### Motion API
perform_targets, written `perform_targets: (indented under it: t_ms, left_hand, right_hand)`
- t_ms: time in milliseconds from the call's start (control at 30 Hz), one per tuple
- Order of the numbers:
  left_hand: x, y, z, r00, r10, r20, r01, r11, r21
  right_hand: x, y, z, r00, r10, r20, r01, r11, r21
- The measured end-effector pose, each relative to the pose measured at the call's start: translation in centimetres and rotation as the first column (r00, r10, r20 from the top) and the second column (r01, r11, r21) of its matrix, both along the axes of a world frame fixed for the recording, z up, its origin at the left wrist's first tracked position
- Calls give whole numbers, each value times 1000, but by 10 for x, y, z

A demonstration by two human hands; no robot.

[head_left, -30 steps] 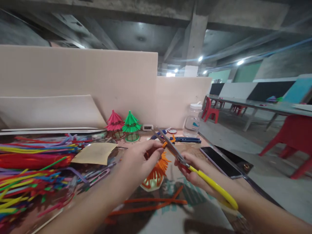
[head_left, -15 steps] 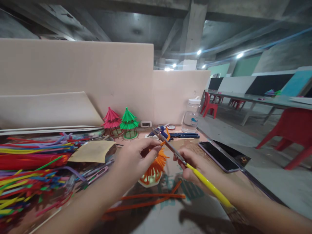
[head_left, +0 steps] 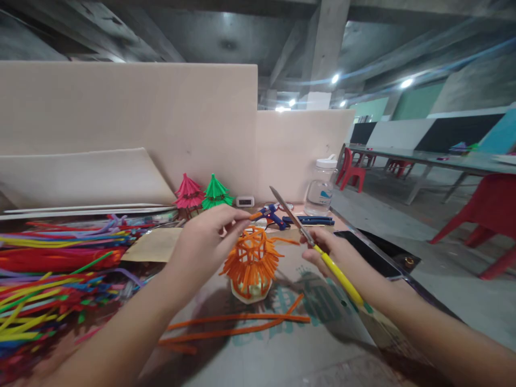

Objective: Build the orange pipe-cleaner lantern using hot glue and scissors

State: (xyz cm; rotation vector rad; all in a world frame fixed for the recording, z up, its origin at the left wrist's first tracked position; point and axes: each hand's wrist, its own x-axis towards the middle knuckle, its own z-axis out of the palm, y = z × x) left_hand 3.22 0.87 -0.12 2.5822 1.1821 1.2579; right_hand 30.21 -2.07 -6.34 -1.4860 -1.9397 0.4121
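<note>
My left hand [head_left: 207, 234] pinches a short orange pipe cleaner [head_left: 255, 216] between thumb and fingertips. It hangs over a small orange pipe-cleaner model [head_left: 252, 260] with a fringed roof and open frame on top, standing on a pale base. In my right hand [head_left: 334, 250] is a pair of scissors with yellow handles [head_left: 341, 277], the blades pointing up and away to the left, apart from the pipe cleaner. A bent orange piece [head_left: 285, 242] shows between the model and my right hand. Long orange pipe cleaners [head_left: 242, 318] lie on the board in front.
Bundles of coloured pipe cleaners [head_left: 60, 258] fill the left side. Pink [head_left: 188, 192] and green [head_left: 216, 192] roofed models stand behind, near a blue glue gun [head_left: 274, 216]. A water bottle [head_left: 320, 188] stands at the back right, with a phone [head_left: 368, 252] nearer me.
The scissor blades have come away from the orange pipe cleaner, moving right. My left hand has shifted up and left, uncovering the orange model. A bent orange piece now shows beside it.
</note>
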Motion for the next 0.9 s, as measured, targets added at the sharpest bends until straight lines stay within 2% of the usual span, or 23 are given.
perform_targets:
  t_ms: [133,267,400,500,567,667,767,833,900]
  left_hand:
    - [-16,8,13,992,109,64,-104,991,-88]
    - [-26,21,10,981,126,148,-93,974,-209]
    - [-33,35,3,991,132,10,-124,953,-275]
    - [-36,40,2,990,119,-74,-139,911,-388]
    - [-35,38,4,988,113,-105,-148,889,-433]
    - [-35,33,3,986,58,-154,-128,859,-497]
    - [-36,31,-6,988,-84,-127,-2,826,-563]
    - [-36,32,-14,981,-164,-108,72,813,-578]
    - [-35,33,-21,977,-193,-94,104,808,-581]
  right_hand:
    - [19,15,-1,968,-41,247,65,994,-92]
    - [20,21,-21,930,17,368,41,988,-147]
    - [12,18,-39,905,86,417,9,975,-221]
    - [12,15,-41,884,154,441,-62,974,-217]
    - [16,20,-39,879,167,447,-102,981,-168]
    - [24,43,-34,939,85,334,-63,995,-75]
    - [27,83,-31,977,-5,214,13,999,-40]
    - [23,113,-34,982,-21,185,29,999,-37]
    - [17,139,-40,987,-41,157,50,997,-54]
